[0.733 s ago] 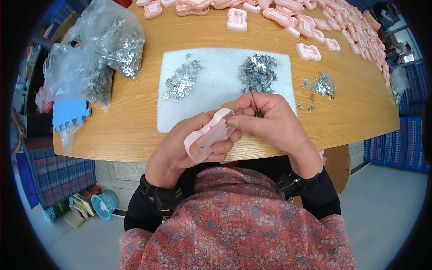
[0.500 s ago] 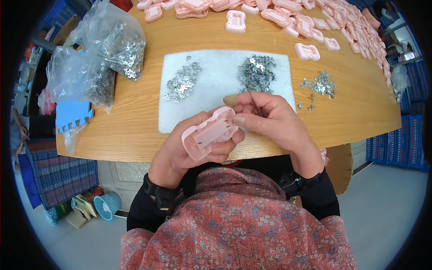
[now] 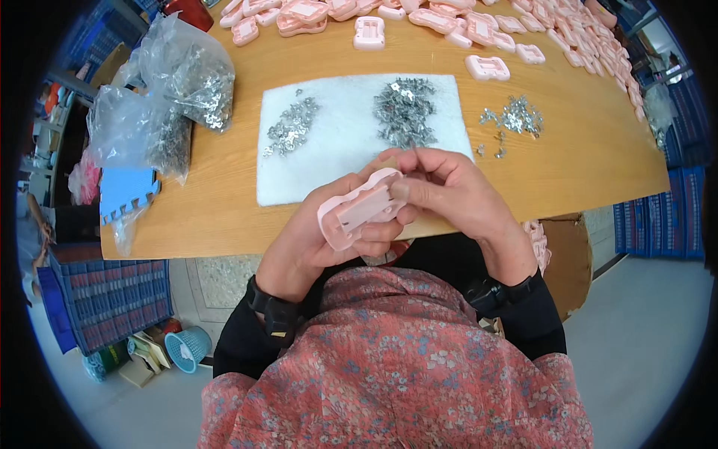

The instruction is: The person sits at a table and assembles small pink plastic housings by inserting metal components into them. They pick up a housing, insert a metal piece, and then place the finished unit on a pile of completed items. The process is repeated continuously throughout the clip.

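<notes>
A pale pink plastic casing [image 3: 357,212] lies tilted in my left hand [image 3: 295,238], its hollow side up, with the fingers wrapped round it from below. My right hand [image 3: 473,200] is closed in a pinch at the casing's upper right end, the thumb touching its rim. Whatever sits between those fingertips is too small and hidden to make out. Just beyond my hands is a white foam mat [image 3: 340,142]. On it are a loose heap of small silvery metal clips [image 3: 293,126] at the left and a denser heap of darker metal pieces [image 3: 405,112] at the right.
Many pink casings [image 3: 490,30] spread over the far side of the wooden table [image 3: 568,168]. Right of the mat lies another small heap of metal pieces [image 3: 521,117]. Clear plastic bags of metal parts [image 3: 187,82] and a blue foam tile [image 3: 127,193] occupy the left.
My right thumb and fingers have come in onto the casing's upper right end, and the casing has shifted slightly up and right in view. The whole view has also shifted a little.
</notes>
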Motion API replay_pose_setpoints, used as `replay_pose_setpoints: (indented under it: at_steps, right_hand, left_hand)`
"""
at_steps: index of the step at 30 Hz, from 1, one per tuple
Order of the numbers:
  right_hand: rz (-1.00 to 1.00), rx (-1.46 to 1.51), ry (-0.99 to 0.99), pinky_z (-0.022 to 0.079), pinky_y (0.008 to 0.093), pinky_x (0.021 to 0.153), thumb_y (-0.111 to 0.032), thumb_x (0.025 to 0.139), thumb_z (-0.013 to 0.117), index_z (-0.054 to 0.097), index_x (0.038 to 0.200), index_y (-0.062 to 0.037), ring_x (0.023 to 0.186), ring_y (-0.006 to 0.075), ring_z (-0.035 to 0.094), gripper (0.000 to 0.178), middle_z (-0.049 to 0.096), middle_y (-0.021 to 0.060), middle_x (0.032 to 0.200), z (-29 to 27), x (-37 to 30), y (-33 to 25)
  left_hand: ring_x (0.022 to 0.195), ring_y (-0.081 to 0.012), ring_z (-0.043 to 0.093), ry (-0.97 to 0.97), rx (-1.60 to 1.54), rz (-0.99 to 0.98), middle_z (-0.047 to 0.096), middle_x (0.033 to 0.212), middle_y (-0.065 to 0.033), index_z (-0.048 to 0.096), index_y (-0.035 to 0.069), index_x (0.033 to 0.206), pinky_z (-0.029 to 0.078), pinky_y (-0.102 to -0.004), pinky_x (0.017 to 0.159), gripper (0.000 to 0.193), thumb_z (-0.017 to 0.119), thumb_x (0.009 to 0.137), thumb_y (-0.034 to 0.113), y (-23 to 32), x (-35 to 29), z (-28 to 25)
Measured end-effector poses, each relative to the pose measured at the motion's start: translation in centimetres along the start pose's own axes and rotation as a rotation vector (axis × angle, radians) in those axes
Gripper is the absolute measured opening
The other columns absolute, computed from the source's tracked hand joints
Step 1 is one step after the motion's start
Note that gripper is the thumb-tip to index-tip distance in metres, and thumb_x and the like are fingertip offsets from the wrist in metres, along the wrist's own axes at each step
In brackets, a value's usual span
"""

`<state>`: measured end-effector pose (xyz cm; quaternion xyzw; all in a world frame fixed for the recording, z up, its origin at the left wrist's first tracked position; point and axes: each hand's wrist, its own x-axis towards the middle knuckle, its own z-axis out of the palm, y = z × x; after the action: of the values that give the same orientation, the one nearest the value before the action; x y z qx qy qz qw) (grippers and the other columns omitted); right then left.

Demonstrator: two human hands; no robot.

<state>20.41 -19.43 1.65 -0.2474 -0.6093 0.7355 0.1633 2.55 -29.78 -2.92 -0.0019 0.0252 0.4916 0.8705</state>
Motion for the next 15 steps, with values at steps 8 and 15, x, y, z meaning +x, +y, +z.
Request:
replay_pose_setpoints:
  at_steps: [8, 15]
  right_hand:
    - [0.122, -0.014, 0.357, 0.042, 0.0158, 0.058, -0.019, 0.092, 0.069, 0.066, 0.105, -0.0019, 0.068, 0.0014, 0.055, 0.022, 0.063, -0.0032, 0.082, -5.6, -9.7, -0.6]
    - [0.236, -0.109, 0.823, 0.041, 0.0176, 0.057, -0.02, 0.091, 0.07, 0.067, 0.106, -0.0007, 0.065, 0.0035, 0.052, 0.024, 0.064, -0.0007, 0.084, -18.7, -26.8, 6.7]
  left_hand:
    - [0.102, -0.0262, 0.066, 0.263, 0.774, -0.073, 0.061, 0.119, -0.0211, 0.025, 0.01, 0.151, 0.058, -0.0402, 0.083, 0.053, 0.04, 0.106, 0.032, -1.5, 1.7, 5.0]
    - [0.095, -0.0206, 0.067, 0.418, 1.359, 0.04, 0.065, 0.11, -0.0147, 0.044, 0.004, 0.141, 0.058, -0.034, 0.082, 0.042, 0.044, 0.103, 0.021, 3.5, 3.9, 8.6]
